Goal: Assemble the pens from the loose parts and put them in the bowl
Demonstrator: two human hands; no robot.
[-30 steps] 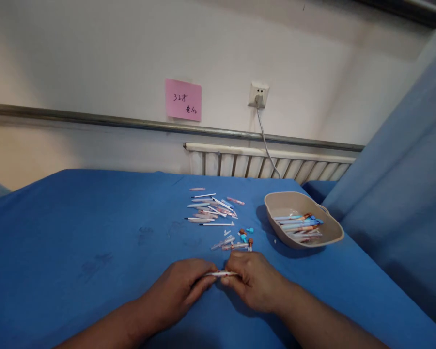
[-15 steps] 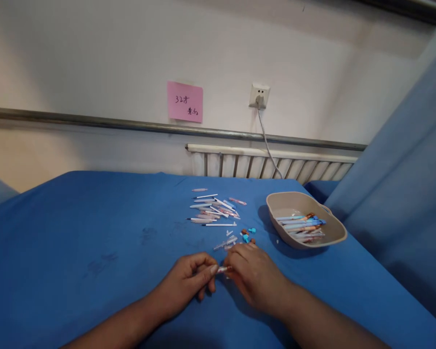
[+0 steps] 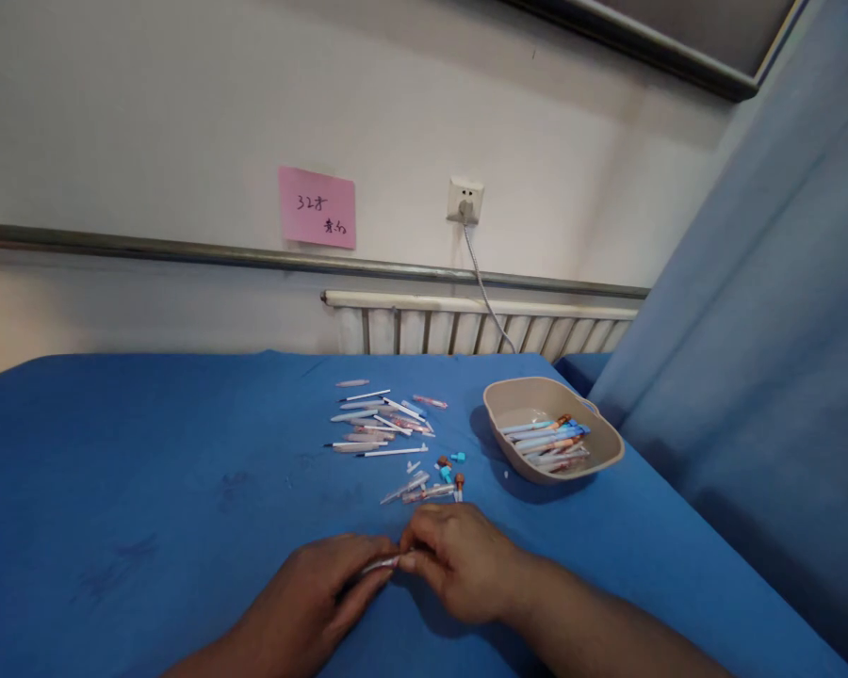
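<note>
Wall behind is pale & smooth, w/ a pink paper note (image 3: 318,209) (handwritten), a white square socket (image 3: 464,201) w/ grey cable (image 3: 484,292) plugged in, a long metal rail (image 3: 219,252) & a ribbed white radiator (image 3: 424,330). R side: blue fabric curtain (image 3: 735,358) in soft folds. Work surface = blue cloth (image 3: 148,452), matte, few darker patches.

Pen part (image 3: 380,565) is btwn the hands, near edge of cloth, front of the loose bits. Long axis runs approx L–R, R end angled slightly away from the person. Slim, rod-shaped, whitish; fingers hide much of it, so can't tell which end is the tip.

L hand (image 3: 325,584): thumb & fingers pinched on the L portion. R hand (image 3: 459,562): fingertips closed on the R end, knuckles up. Hands nearly touching.

Beyond them: thin straight white refills (image 3: 394,452), some w/ dark tips, mostly lying L–R, mixed w/ pale & pink-patterned barrels (image 3: 353,416); nearer, clear plastic tubes (image 3: 414,485), small blue toppers (image 3: 458,457) & rounded brown toppers (image 3: 459,480). To R, beige basin (image 3: 530,394), rounded corners, smooth plastic look, holds pens (image 3: 547,438) lying roughly side by side, also approx L–R.
</note>
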